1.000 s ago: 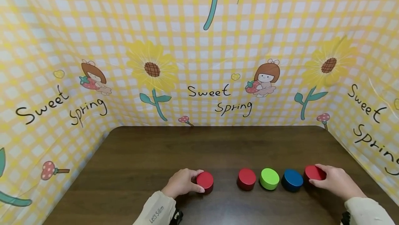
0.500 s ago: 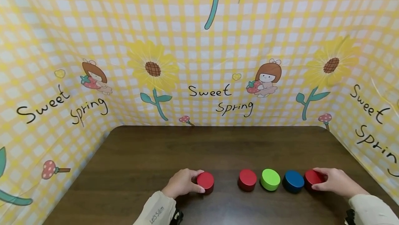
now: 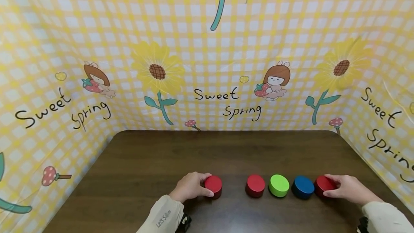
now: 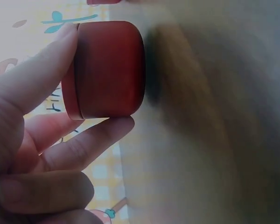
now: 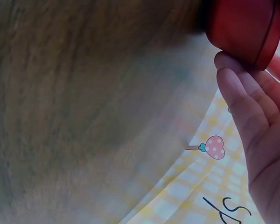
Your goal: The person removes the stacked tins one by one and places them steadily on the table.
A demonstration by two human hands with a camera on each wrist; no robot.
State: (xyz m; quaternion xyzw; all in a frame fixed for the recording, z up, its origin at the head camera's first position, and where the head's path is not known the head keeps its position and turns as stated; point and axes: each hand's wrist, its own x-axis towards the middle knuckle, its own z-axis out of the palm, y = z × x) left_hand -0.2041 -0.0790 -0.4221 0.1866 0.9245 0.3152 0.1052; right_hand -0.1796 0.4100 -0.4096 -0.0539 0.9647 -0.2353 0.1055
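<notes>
Five round pucks sit along the near edge of the dark wooden desk (image 3: 226,154) in the head view. From the left they run: a lone red puck (image 3: 213,185), then after a gap a second red puck (image 3: 255,185), a green puck (image 3: 279,185), a blue puck (image 3: 303,187) and an end red puck (image 3: 323,185), these four close together in a row. The left hand (image 3: 190,187) has its fingers curled round the lone red puck, which lies just to the right of the palm, toward the row. The right hand (image 3: 347,189) grips the end red puck, which lies just to the left of its palm, touching or nearly touching the blue puck. Each hand is thus nearest its own puck, and the two face each other along the line of the row. A yellow checked backdrop (image 3: 207,64) printed with sunflowers surrounds the desk on three sides.

The left wrist view shows the lone red puck (image 4: 109,70) lying flat on the desk, with a thin seam round its side like a lid line. The left hand (image 4: 32,149) pinches it between the thumb on one side and a finger on the other; its grip is closed on the puck.

The right wrist view shows the end red puck (image 5: 245,30) at the top corner, on the desk. The right hand's (image 5: 266,140) fingers (image 5: 235,84) press against its side, a closed grip as well.
</notes>
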